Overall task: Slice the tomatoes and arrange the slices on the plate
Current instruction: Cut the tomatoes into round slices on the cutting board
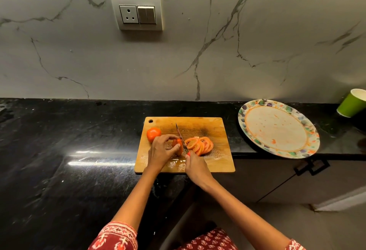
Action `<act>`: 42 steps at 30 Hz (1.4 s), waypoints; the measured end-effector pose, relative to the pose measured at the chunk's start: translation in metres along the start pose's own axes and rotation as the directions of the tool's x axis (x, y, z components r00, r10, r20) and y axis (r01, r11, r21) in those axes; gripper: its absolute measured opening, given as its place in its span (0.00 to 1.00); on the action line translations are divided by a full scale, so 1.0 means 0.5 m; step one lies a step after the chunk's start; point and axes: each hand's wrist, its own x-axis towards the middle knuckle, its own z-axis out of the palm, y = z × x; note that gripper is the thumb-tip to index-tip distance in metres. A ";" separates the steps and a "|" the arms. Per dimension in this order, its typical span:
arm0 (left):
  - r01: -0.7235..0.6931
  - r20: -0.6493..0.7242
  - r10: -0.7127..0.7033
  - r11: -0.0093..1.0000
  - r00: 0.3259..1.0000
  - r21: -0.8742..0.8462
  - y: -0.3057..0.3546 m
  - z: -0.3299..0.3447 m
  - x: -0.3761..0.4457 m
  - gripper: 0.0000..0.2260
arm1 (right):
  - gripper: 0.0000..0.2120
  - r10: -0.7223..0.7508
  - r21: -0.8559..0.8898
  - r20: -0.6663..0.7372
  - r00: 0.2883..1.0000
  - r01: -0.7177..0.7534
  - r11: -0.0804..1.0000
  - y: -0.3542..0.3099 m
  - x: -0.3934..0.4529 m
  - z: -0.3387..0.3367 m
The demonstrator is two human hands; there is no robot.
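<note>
A wooden cutting board (198, 130) is laid on the black stone counter (69, 140), its near edge close to the counter's front edge. Near the middle of the board, the remaining piece of a tomato (177, 145) is held by the left hand (161, 151); its fingers are curled over the top of the piece and the thumb is set against the near side, so that the piece is pinched in place. A knife (180, 136) is gripped by the right hand (195, 165), whose fingers are wrapped closed around the red handle, most of which is hidden in the fist. The blade is pointed toward the board's far edge and is set against the right side of the held piece, between it and the cut slices. A row of tomato slices (201, 145) is leaned together just right of the blade, overlapping one another, on the board's right half. Wet juice is seen on the board near its front edge. A whole tomato (152, 133) is placed near the board's far left corner, below the hanging hole.

To the right of the board, apart from it, a round plate (309, 130) with a floral rim is set at the counter's front edge; no slices are seen on it, only reddish smears. A green paper cup (351, 104) is seen at the counter's far right, against the marbled wall (257, 41). A socket and switch panel (137, 13) is mounted on that wall.
</note>
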 end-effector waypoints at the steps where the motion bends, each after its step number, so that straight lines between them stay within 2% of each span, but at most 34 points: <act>1: 0.010 -0.006 -0.010 1.000 1.000 -0.010 0.000 0.001 -0.002 0.18 | 0.15 0.002 0.002 -0.002 1.000 -0.002 1.000 0.001 -0.001 0.000; 8: 0.071 -0.021 -0.071 0.997 0.997 -0.037 0.004 -0.002 -0.006 0.10 | 0.15 -0.008 0.000 0.003 1.000 0.008 1.000 -0.002 -0.009 0.001; 21: 0.156 -0.038 -0.155 0.987 0.987 0.026 0.021 -0.002 -0.007 0.11 | 0.15 -0.012 -0.024 -0.016 1.000 0.012 1.000 -0.005 -0.013 0.000; 36: 0.119 -0.049 -0.117 0.992 0.992 0.043 0.030 0.002 -0.009 0.11 | 0.13 0.050 -0.040 0.023 0.998 -0.049 0.998 -0.033 0.023 -0.002; 42: 0.062 -0.052 -0.066 0.995 0.996 -0.074 0.031 0.010 -0.010 0.12 | 0.13 0.049 -0.046 0.014 0.999 -0.048 0.998 -0.012 -0.007 -0.001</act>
